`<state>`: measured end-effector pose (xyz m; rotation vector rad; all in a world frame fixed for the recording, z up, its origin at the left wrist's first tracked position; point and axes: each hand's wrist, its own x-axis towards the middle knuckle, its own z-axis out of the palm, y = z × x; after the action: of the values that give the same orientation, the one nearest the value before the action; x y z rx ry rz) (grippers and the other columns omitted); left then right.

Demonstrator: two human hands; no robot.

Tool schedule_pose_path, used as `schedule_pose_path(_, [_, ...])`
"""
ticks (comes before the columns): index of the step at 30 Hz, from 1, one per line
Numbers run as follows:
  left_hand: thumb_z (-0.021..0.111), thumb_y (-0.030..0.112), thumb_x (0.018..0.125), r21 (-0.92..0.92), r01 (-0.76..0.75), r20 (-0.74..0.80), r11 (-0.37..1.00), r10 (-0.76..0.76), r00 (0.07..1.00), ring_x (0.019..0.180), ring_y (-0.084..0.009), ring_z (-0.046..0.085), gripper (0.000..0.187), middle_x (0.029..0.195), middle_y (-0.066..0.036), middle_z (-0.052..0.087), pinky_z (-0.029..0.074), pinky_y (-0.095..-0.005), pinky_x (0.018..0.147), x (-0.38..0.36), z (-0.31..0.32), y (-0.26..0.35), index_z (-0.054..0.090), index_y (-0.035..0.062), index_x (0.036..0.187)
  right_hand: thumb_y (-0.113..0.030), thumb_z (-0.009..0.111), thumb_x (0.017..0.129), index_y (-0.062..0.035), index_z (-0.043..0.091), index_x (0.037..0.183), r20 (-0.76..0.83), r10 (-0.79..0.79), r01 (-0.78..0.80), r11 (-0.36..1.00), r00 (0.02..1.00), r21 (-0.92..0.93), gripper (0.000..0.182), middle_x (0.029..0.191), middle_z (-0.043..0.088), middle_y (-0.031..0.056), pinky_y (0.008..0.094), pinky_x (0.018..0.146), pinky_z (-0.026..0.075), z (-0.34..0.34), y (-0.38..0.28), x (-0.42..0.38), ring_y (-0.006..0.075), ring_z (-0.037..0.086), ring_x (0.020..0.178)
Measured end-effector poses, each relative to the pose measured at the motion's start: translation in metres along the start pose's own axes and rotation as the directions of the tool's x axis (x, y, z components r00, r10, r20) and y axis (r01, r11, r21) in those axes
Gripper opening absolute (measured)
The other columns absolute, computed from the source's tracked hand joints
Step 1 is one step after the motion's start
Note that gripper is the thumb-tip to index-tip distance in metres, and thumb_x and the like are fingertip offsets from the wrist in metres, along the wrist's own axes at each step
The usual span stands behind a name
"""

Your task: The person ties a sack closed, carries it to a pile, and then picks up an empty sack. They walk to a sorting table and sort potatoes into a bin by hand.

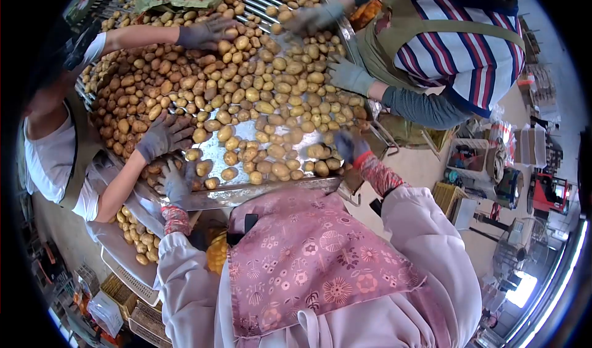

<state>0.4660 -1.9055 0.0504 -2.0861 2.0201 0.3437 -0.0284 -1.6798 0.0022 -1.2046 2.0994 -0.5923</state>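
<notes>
A metal sorting table [246, 194] is heaped with yellow-brown potatoes [246, 95]. My left hand [176, 181], in a grey glove with a red patterned cuff, lies with fingers spread at the near left edge, beside a few potatoes [206, 174]. My right hand [350, 145], in a dark glove, hovers curled at the near right corner next to a potato [319, 152]. Whether it holds one is hidden. I wear a pink floral apron [308, 255].
A co-worker on the left has gloved hands [163, 135] on the pile and further back [206, 33]. A co-worker in a striped shirt on the right reaches in with two gloved hands [348, 75]. Potatoes fill a tray [132, 234] below left. Crates [468, 157] stand to the right.
</notes>
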Motion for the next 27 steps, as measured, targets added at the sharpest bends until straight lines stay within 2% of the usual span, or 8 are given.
schedule_pose_path(3, [0.067, 0.060, 0.079, 0.007, -0.213, -0.168, 0.977, 0.212, 0.963, 0.134, -0.0506, 0.033, 0.100, 0.147, -0.028, 0.035, 0.025, -0.0620, 0.111, -0.012, 0.025, 0.037, 0.025, 0.0032, 0.150, -0.018, 0.054, 0.091, -0.0093, 0.065, 0.114, -0.255, -0.194, 0.187, 0.981, 0.947, -0.051, 0.026, 0.101, 0.069, 0.0189, 0.0400, 0.073, 0.052, -0.013, -0.021, 0.024, 0.0348, 0.068, 0.089])
schedule_pose_path(4, [0.068, 0.058, 0.079, 0.015, -0.499, -0.394, 0.867, 0.464, 0.794, 0.131, -0.0481, 0.038, 0.102, 0.142, -0.030, 0.039, 0.032, -0.0614, 0.107, -0.015, 0.030, 0.051, 0.026, -0.0043, 0.147, -0.017, 0.054, 0.090, -0.0111, 0.063, 0.120, -0.426, -0.312, 0.343, 0.939, 0.849, -0.004, 0.032, 0.105, 0.068, 0.0196, 0.0415, 0.077, 0.052, -0.012, -0.033, 0.035, 0.0365, 0.067, 0.092])
schedule_pose_path(5, [0.067, 0.058, 0.081, -0.031, -0.598, -0.245, 0.801, 0.574, 0.781, 0.129, -0.0468, 0.040, 0.101, 0.139, -0.031, 0.041, 0.033, -0.0595, 0.107, -0.022, 0.036, 0.065, 0.025, -0.0056, 0.147, -0.017, 0.054, 0.090, -0.0111, 0.063, 0.120, -0.425, -0.312, 0.346, 0.938, 0.849, 0.001, 0.032, 0.105, 0.068, 0.0196, 0.0415, 0.077, 0.052, -0.013, -0.044, 0.044, 0.0365, 0.067, 0.092])
schedule_pose_path(6, [0.062, 0.060, 0.083, -0.428, -0.521, -0.068, 0.739, 0.548, 0.833, 0.127, -0.0504, 0.040, 0.100, 0.137, -0.033, 0.041, 0.027, -0.0578, 0.111, -0.047, 0.008, 0.101, 0.021, -0.0010, 0.151, -0.019, 0.056, 0.090, -0.0108, 0.060, 0.125, -0.339, -0.298, 0.290, 0.954, 0.892, -0.075, 0.035, 0.112, 0.066, 0.0201, 0.0420, 0.084, 0.051, -0.019, -0.067, 0.050, 0.0364, 0.064, 0.099])
schedule_pose_path(10, [0.057, 0.059, 0.087, -0.113, -0.675, 0.034, 0.729, 0.682, 0.730, 0.143, -0.0476, 0.017, 0.087, 0.155, -0.029, 0.019, 0.026, -0.0693, 0.104, -0.073, 0.025, 0.139, 0.016, 0.0248, 0.156, -0.028, 0.063, 0.086, -0.0167, 0.050, 0.137, -0.193, -0.315, 0.228, 0.899, 0.929, -0.374, 0.053, 0.125, 0.059, 0.0229, 0.0473, 0.096, 0.047, -0.002, -0.081, 0.103, 0.0416, 0.058, 0.110])
schedule_pose_path(22, [0.052, 0.056, 0.091, -0.026, -0.707, 0.112, 0.706, 0.705, 0.700, 0.145, -0.0434, 0.019, 0.079, 0.154, -0.026, 0.024, 0.024, -0.0674, 0.106, -0.071, 0.008, 0.141, 0.018, 0.0260, 0.156, -0.072, 0.062, 0.076, -0.0015, 0.053, 0.124, 0.229, 0.159, -0.034, 0.883, 0.960, -0.468, 0.085, 0.124, 0.059, 0.0250, 0.0456, 0.097, 0.046, -0.007, -0.099, 0.140, 0.0392, 0.056, 0.118])
schedule_pose_path(26, [0.052, 0.056, 0.091, -0.036, -0.711, 0.098, 0.702, 0.711, 0.697, 0.144, -0.0438, 0.021, 0.078, 0.154, -0.026, 0.025, 0.024, -0.0686, 0.105, -0.067, 0.011, 0.139, 0.019, 0.0261, 0.155, -0.060, 0.064, 0.084, -0.0021, 0.051, 0.129, 0.196, 0.115, -0.042, 0.938, 0.974, -0.345, 0.075, 0.114, 0.065, 0.0178, 0.0384, 0.084, 0.051, 0.001, -0.101, 0.116, 0.0300, 0.065, 0.097])
schedule_pose_path(27, [0.052, 0.054, 0.091, -0.046, -0.719, 0.073, 0.694, 0.720, 0.690, 0.142, -0.0447, 0.024, 0.077, 0.153, -0.027, 0.026, 0.025, -0.0700, 0.104, -0.068, 0.011, 0.139, 0.020, 0.0266, 0.155, -0.052, 0.067, 0.086, -0.0023, 0.053, 0.130, 0.206, 0.011, -0.034, 0.994, 0.978, 0.108, 0.068, 0.117, 0.064, 0.0158, 0.0365, 0.089, 0.049, 0.007, -0.098, 0.108, 0.0253, 0.063, 0.103])
